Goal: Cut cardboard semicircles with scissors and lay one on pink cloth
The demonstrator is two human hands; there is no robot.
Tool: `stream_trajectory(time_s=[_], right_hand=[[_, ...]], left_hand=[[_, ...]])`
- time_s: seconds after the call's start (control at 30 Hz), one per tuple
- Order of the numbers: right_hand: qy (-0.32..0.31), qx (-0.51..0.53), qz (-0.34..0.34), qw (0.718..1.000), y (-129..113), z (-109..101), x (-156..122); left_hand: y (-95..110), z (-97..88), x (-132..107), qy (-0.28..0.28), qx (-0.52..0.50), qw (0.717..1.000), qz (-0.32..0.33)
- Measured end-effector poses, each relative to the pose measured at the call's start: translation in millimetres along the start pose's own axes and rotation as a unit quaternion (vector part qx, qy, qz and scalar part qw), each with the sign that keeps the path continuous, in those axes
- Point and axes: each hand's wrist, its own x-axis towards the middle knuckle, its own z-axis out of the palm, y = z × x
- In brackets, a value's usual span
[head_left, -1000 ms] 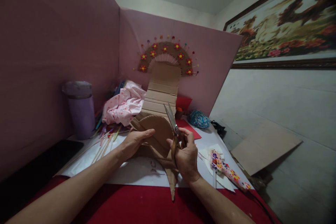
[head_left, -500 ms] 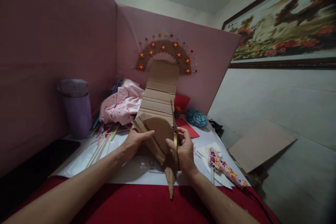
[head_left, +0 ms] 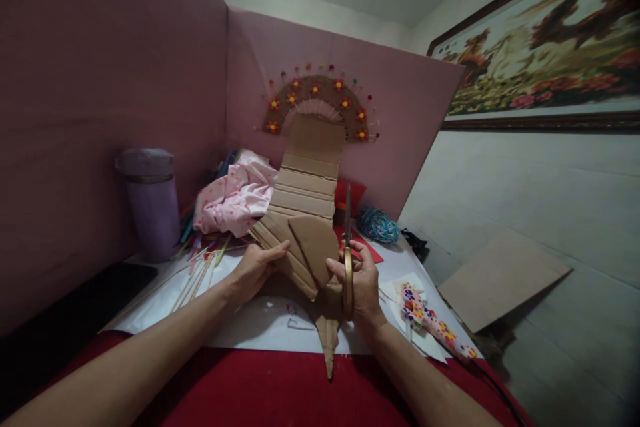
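My left hand [head_left: 257, 270] grips the left side of a brown cardboard piece [head_left: 315, 243], thumb on top and fingers beneath. The piece has a rounded right edge, and a pointed strip [head_left: 329, 343] of cardboard hangs below it toward the table's front. A pair of scissors [head_left: 348, 267] with gold-coloured handles is in my right hand [head_left: 363, 283]. Its blades point up and away from me, looking closed, just right of the rounded edge. My right thumb is close to the cardboard. Behind, a long creased cardboard sheet [head_left: 313, 167] leans upward.
A purple bin [head_left: 153, 213] and pink dotted cloth [head_left: 237, 193] stand left, near thin sticks [head_left: 193, 283]. Blue yarn [head_left: 379, 224], red paper [head_left: 373, 252] and a flower-patterned glue gun [head_left: 435, 320] lie right. A flowered cardboard arch [head_left: 316, 89] is on the pink panel [head_left: 400, 100].
The scissors have moved right, off the cardboard's rounded edge, and their blades have come together. The cardboard is turned slightly in my left hand. The whole view has shifted a little.
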Motion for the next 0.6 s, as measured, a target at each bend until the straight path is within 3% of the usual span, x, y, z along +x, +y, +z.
stream_trajectory(time_s=[0.3,0.43,0.6], right_hand=[[0.036,0.026,-0.021,0.999,1.2,-3.8,3.8],[0.024,0.025,-0.008,0.999,2.5,-3.7,4.1],[-0.005,0.020,-0.006,1.000,-1.9,-1.2,1.2]], left_hand=[[0.5,-3.4,2.1,-0.002,0.006,1.000,0.016],[1.5,-2.9,1.6,0.010,-0.003,1.000,0.012],[-1.5,-6.9,4.4,-0.031,-0.008,0.999,0.015]])
